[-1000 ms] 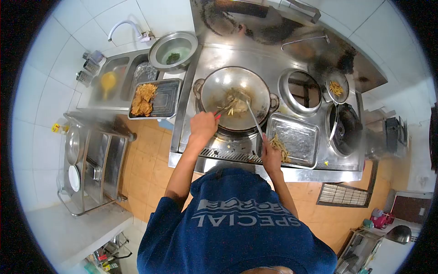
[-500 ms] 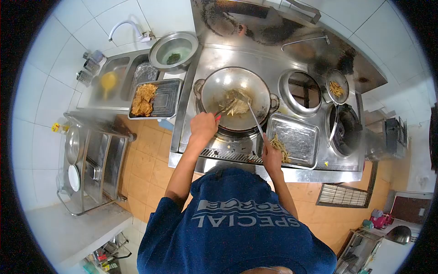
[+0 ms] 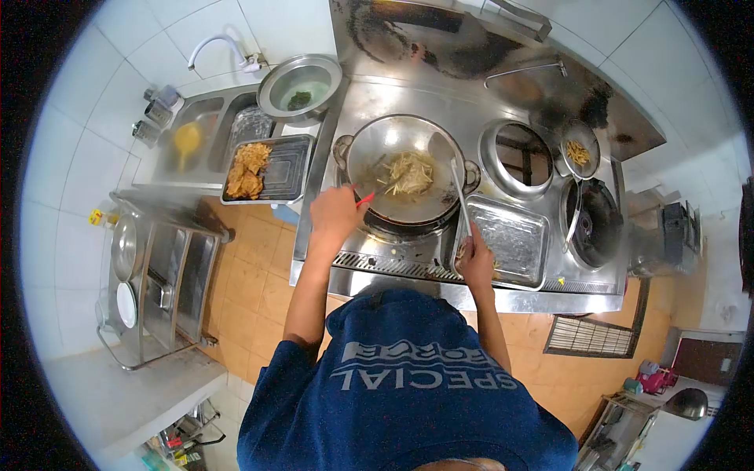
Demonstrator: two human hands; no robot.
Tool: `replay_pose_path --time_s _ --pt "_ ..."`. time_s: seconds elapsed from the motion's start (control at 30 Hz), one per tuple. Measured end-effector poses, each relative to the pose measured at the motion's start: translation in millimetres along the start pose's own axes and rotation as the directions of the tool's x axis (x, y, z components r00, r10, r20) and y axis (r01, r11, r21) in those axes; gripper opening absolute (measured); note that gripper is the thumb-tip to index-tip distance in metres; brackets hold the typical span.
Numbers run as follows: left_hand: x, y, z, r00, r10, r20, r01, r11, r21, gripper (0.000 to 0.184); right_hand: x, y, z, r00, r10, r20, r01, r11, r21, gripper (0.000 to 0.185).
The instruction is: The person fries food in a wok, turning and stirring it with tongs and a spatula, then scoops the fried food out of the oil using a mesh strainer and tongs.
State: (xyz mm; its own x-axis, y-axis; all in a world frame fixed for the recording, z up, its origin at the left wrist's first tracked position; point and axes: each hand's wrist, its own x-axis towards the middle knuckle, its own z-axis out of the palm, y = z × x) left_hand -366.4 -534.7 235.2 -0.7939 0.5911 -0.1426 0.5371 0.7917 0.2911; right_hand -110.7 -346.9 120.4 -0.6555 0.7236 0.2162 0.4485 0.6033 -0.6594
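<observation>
On the stove sits a two-handled wok (image 3: 373, 149) with a heap of pale, thin-cut strips (image 3: 411, 173) in some liquid. My left hand (image 3: 334, 212) is closed around a red-handled utensil (image 3: 365, 199); its dark metal end reaches into the wok by the strips, its exact kind unclear. My right hand (image 3: 477, 261) grips the long handle of a spatula (image 3: 463, 196), whose broad blade lies against the wok's right inner wall, apart from the heap. Beneath that hand is a shallow metal tray (image 3: 514, 235); the hand mostly covers some strips at its left end.
Left of the stove, a dark tray (image 3: 287, 169) holds browned fried pieces (image 3: 247, 169). A metal bowl (image 3: 300, 86) with greens stands behind it. To the right are an open burner ring (image 3: 516, 161) and a strainer (image 3: 580, 151) with fried strips. A metal rack (image 3: 165, 275) stands at left.
The spatula blade has moved from the heap to the wok's right wall. My right hand has shifted slightly right, my left hand slightly left and up. The strips now lie in a rounder heap.
</observation>
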Motion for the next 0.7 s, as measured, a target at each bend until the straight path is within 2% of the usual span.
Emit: replay_pose_path --time_s 0.07,0.13,0.23,0.4,0.47,0.5,0.57,0.63,0.67,0.7 --pt "-2.6 0.6 -17.2 1.0 -0.026 0.008 0.025 0.997 0.071 0.037 6.9 -5.3 -9.8 0.998 0.05 0.037 -0.051 0.998 0.023 0.042" --pt "-0.9 -0.7 -18.5 1.0 -0.028 -0.004 0.028 0.997 0.067 0.038 15.6 5.1 -8.6 1.0 0.003 0.018 -0.003 1.0 0.006 0.042" --pt "-0.8 -4.9 -5.8 1.0 -0.01 0.004 0.01 0.997 0.078 0.038 24.3 3.3 -15.7 0.992 0.077 0.099 -0.077 0.997 -0.005 0.04" --pt "-3.9 7.9 6.7 0.994 0.006 0.107 -0.016 0.995 0.101 0.038 47.2 6.5 -15.6 0.999 0.017 0.049 -0.012 0.996 -0.083 0.035" --pt "4.2 6.6 28.2 0.994 -0.022 0.104 0.013 0.997 0.08 0.034 50.8 15.4 -8.9 0.999 -0.004 0.034 0.008 0.991 -0.131 0.034" --pt "6.0 7.4 36.6 0.994 -0.023 0.104 0.015 0.997 0.077 0.034 53.7 20.0 -4.8 0.996 0.038 0.075 -0.024 0.984 -0.178 0.033" --pt "10.6 9.2 51.9 0.999 0.036 0.012 -0.037 0.996 0.078 0.031 56.1 27.0 5.3 0.991 0.072 0.116 -0.044 0.973 -0.228 0.033" --pt "14.0 13.0 58.2 1.0 0.015 0.006 -0.016 0.997 0.08 0.03 53.0 37.8 20.0 0.988 -0.133 0.082 0.136 0.99 -0.032 0.033" --pt "15.0 14.3 60.9 1.0 -0.002 0.006 0.001 0.996 0.09 0.028 55.3 44.9 28.3 0.987 -0.136 0.083 0.139 0.99 -0.035 0.033" --pt "16.5 12.7 64.0 1.0 -0.002 0.008 0.002 0.996 0.087 0.028 58.5 40.4 31.6 0.969 -0.238 0.063 0.232 0.969 0.084 0.032"
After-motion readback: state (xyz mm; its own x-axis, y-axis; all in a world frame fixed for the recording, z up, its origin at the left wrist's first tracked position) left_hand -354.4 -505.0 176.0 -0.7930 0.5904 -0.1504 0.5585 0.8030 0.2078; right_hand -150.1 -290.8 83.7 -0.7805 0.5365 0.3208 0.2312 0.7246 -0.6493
